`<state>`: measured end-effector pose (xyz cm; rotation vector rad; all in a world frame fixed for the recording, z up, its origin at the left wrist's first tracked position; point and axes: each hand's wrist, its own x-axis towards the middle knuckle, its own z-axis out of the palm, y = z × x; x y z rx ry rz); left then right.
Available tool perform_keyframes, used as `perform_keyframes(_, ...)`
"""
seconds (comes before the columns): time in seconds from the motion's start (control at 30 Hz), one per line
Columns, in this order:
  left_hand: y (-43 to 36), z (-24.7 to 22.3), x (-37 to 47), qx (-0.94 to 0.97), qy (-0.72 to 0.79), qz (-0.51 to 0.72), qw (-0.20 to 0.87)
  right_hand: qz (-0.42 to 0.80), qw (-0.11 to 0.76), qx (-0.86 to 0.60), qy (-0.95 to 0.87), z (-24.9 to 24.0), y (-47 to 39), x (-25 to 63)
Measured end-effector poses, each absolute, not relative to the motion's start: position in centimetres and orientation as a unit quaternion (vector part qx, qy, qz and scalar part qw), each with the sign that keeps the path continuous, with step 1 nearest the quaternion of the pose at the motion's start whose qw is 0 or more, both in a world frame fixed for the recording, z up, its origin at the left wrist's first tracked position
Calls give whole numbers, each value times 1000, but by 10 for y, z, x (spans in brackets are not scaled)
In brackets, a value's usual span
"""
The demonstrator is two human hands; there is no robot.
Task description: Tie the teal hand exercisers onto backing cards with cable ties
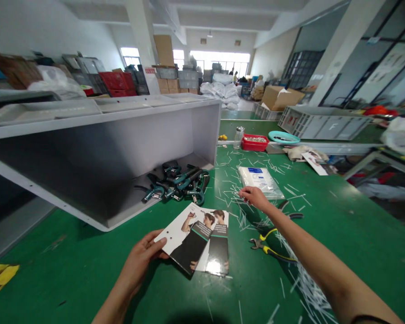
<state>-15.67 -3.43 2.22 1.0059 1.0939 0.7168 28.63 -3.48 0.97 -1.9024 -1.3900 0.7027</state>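
My left hand (pixel 147 253) grips the left edge of a printed card (pixel 189 240) with two small holes, thumb on top. Its right side overlaps a similar card (pixel 219 247) lying on the green table. My right hand (pixel 254 199) hovers by the near left edge of a clear plastic bag (pixel 261 182) with white contents and a blue label. Its fingers are pinched together; whatever is between them is too small to make out. Thin white strips (pixel 239 216) are scattered below it. Yellow-and-black cutting pliers (pixel 268 249) lie open under the right forearm.
A grey crate (pixel 162 105) lies on its side at left, with a heap of teal-and-black handled tools (pixel 182 180) at its opening. Farther back stand a glass jar (pixel 238 138), a red tray (pixel 254 145) and a turquoise dish (pixel 284 137). A dark-handled tool (pixel 295 216) lies beyond my right forearm.
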Motion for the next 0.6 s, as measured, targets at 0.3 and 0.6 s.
perform_keyframes(0.3, -44, 25, -168, 482, 488, 292, 667, 418, 441, -633, -479, 21, -63, 261)
perform_keyframes(0.6, -48, 18, -152, 501, 453, 280, 682, 493, 484, -573, -442, 23, -72, 226)
